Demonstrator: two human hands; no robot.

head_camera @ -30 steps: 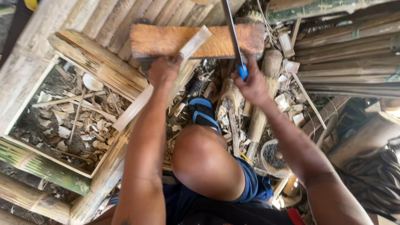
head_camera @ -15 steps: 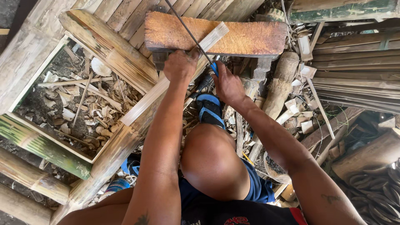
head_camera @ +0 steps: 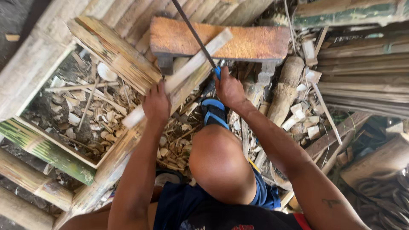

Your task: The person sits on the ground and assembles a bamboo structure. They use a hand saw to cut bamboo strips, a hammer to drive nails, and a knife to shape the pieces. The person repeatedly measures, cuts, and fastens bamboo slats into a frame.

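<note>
Two bare hands are working: the left hand is clenching a pale split bamboo slat, the right hand is grasping a blue-handled dark blade over a rough wooden block.

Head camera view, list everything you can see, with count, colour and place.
bamboo slat: one, pale, laid slanting over the block
wooden block: one, orange-brown, top centre
long blade: one, dark with a blue handle, over the slat
split bamboo bundle: one, tan, upper left
green bamboo pole: one, lower left
bamboo scraps: many, pale, on the ground
sandal: one, blue, centre
left hand: grip on slat
right hand: grip on blade handle
</note>
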